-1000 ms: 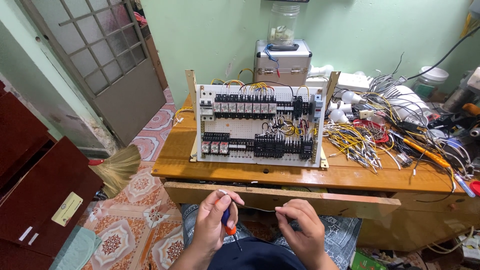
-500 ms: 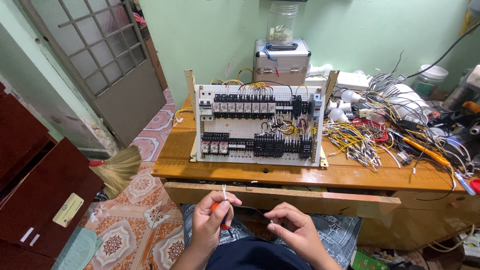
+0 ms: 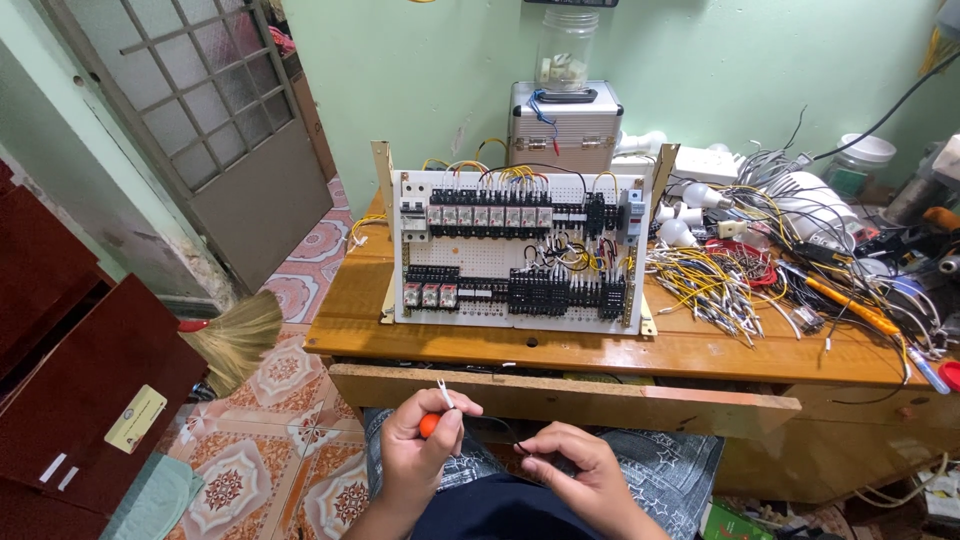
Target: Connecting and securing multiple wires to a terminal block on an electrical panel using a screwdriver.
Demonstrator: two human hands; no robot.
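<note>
Below the front edge of the wooden workbench (image 3: 690,352), over the person's lap in blue jeans, the left hand (image 3: 425,455) is curled shut around an orange-handled tool (image 3: 430,425) whose small metal tip pokes up above the knuckles. Just beside it, the right hand (image 3: 580,475) pinches a thin black wire (image 3: 500,430) between thumb and forefinger, the other fingers loosely bent; the wire runs across to the left hand. On the bench, near its middle, stands an upright white perforated panel (image 3: 515,250) fitted with black relays, terminal blocks and yellow and black wiring. Behind it, at the back edge, sits a silver metal case (image 3: 565,125) with a clear jar (image 3: 565,50) on top. Loose yellow and white wires (image 3: 705,285) lie heaped toward the right end. A straw broom (image 3: 235,335) leans by the left corner.
</note>
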